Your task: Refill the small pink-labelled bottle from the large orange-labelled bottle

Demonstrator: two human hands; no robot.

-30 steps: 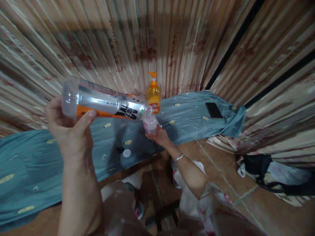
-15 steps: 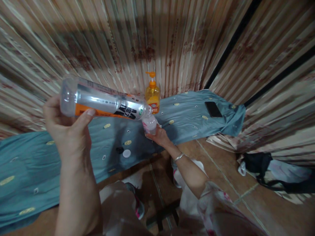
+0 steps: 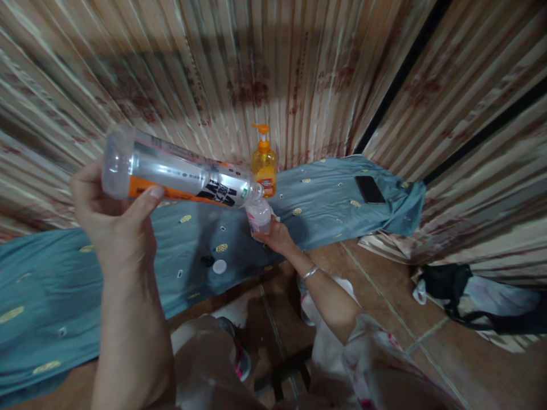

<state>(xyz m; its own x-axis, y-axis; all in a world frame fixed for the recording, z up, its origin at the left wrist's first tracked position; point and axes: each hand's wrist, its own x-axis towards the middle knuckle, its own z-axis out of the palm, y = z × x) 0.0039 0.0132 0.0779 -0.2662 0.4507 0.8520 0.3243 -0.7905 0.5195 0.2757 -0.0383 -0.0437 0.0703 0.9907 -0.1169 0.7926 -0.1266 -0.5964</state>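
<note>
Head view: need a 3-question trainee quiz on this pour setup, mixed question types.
1. True or false: the left hand holds the big bottle tilted, its mouth at the small bottle.
2. Which hand grips the small bottle?
A. left
B. right
3. Fill in: the white cap lies on the blue ____.

Key: 1 true. 2 B, the right hand. 3 cloth.
</note>
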